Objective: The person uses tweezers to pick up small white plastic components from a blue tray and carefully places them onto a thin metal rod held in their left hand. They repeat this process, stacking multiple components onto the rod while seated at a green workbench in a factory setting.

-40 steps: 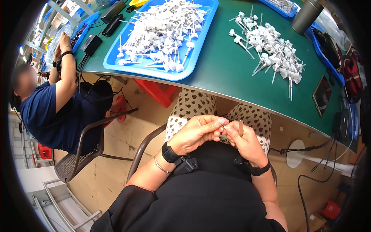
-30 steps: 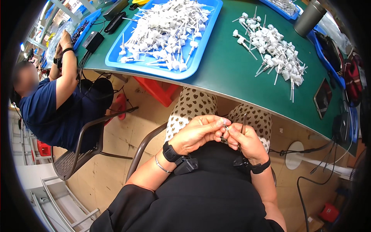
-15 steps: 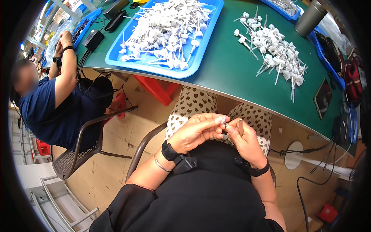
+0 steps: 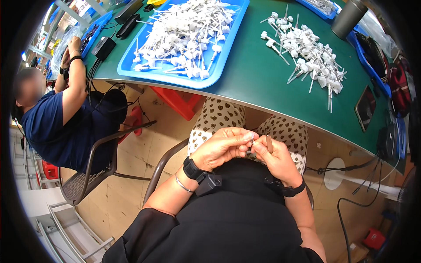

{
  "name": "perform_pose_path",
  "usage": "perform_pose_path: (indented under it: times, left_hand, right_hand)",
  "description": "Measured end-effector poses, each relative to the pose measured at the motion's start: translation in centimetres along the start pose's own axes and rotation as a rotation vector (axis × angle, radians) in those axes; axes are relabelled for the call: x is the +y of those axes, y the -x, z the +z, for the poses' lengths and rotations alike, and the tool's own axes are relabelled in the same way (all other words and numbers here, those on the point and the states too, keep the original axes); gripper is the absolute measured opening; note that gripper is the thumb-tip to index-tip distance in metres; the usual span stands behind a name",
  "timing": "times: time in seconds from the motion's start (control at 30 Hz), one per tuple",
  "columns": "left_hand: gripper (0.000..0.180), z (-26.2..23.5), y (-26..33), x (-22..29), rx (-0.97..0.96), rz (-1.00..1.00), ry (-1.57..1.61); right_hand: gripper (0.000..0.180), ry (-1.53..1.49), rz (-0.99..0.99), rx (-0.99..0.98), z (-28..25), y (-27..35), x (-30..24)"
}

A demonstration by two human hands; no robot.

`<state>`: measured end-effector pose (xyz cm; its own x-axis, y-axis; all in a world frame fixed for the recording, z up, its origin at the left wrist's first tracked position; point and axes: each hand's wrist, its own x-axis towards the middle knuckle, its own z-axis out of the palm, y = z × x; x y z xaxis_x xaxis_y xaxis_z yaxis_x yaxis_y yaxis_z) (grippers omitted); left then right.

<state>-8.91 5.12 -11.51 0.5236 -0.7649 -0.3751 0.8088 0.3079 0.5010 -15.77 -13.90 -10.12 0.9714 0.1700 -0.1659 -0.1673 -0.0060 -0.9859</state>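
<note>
Over my lap, below the table edge, my left hand (image 4: 223, 147) pinches a small white plastic part (image 4: 252, 137) at its fingertips. My right hand (image 4: 275, 158) is closed around a thin brown stick-like tool (image 4: 269, 143) and touches the left hand's fingertips. Both hands meet in front of my black top, above my patterned trousers (image 4: 217, 116). Black bands sit on both wrists.
A green table (image 4: 263, 83) carries a blue tray (image 4: 223, 65) heaped with white stemmed plastic parts and a loose pile of the same parts (image 4: 307, 48). A grey cup (image 4: 348, 18) stands far right. A person in a blue shirt (image 4: 52, 127) sits at left. Cables lie on the floor at right.
My hands have stayed joined over my lap, with only small finger shifts. The brown tool in my right hand has tilted slightly.
</note>
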Motion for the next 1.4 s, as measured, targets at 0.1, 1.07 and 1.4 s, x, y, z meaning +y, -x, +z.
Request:
perform_pose_path:
  times: [0.1,1.07,1.4]
  left_hand:
    - [0.023,-0.3,-0.1,0.0,-0.009,-0.026,-0.007]
    - [0.021,-1.6,-1.0,-0.7,-0.024,-0.082,-0.07]
    - [0.027,1.7,0.5,0.3,0.068,0.08,-0.259]
  right_hand:
    - [0.026,-0.188,0.112,-0.077,-0.4,-0.1,0.2]
    - [0.027,-0.007,0.166,0.069,0.7,0.0,0.6]
    - [0.023,-0.201,0.019,-0.031,-0.5,-0.4,1.3]
